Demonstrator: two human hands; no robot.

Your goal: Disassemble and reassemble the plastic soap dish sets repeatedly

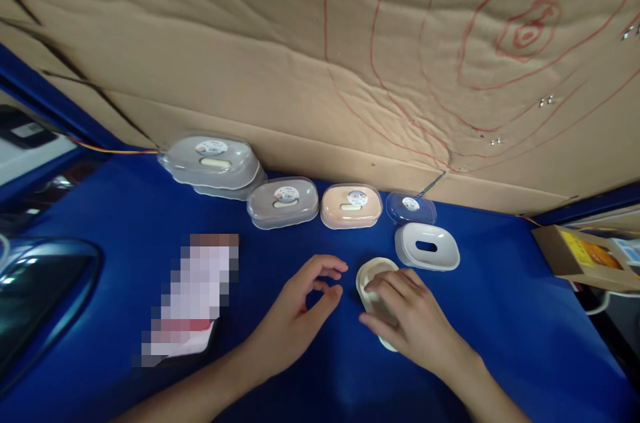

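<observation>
My right hand (pixel 413 313) rests over a small cream oval plastic dish (pixel 375 268). Its fingers are apart, with the fingertips at the inside of the dish and the thumb by the left rim; part of the dish is hidden under the hand. To the left, my left hand (pixel 307 306) is curved with a gap between thumb and fingers, holding nothing, just above the blue table. Behind the right hand lies a white oval tray (pixel 407 256) with a dark slot, and beyond it a clear oval lid (pixel 400 210) bearing a round label.
Along the cardboard wall (pixel 250 70) stand a peach lidded oval box (pixel 333 216), a grey one (pixel 260 213) and a stack of clear-lidded boxes (pixel 180 160). A phone-like object with a blurred screen (pixel 193 296) lies left. A cardboard box (pixel 555 253) stands far right.
</observation>
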